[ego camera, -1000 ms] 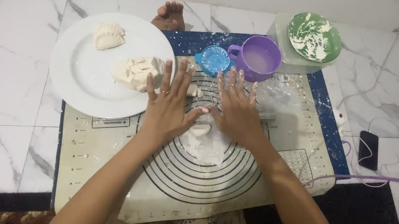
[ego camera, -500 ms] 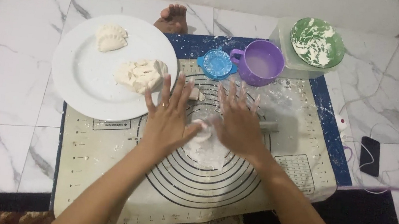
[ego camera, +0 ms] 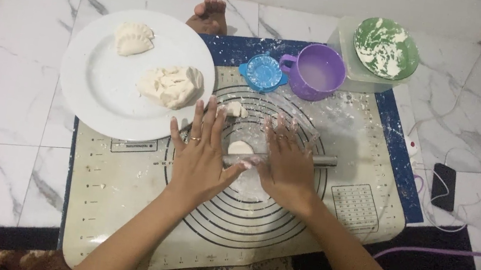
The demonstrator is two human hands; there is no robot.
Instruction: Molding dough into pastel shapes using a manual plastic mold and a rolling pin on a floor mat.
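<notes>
My left hand (ego camera: pixel 202 152) and my right hand (ego camera: pixel 286 161) lie flat, fingers spread, on a thin metal rolling pin (ego camera: pixel 323 160) that lies across a beige baking mat (ego camera: pixel 124 200) with black rings. A small round of dough (ego camera: pixel 241 148) sits on the mat between my hands, just beyond the pin. Another small dough piece (ego camera: pixel 235 109) lies further back on the mat. Flour dusts the mat under my palms.
A white plate (ego camera: pixel 94 94) at the left holds a dough lump (ego camera: pixel 172 85) and a folded dumpling (ego camera: pixel 134 38). A blue dumpling press (ego camera: pixel 263 72), a purple mug (ego camera: pixel 317 72) and a green floury dish (ego camera: pixel 386 48) stand behind. A phone (ego camera: pixel 443 186) with cables lies right; a foot (ego camera: pixel 209 15) behind.
Both hands have drawn back toward me with the rolling pin, uncovering the dough round. The view has shifted slightly.
</notes>
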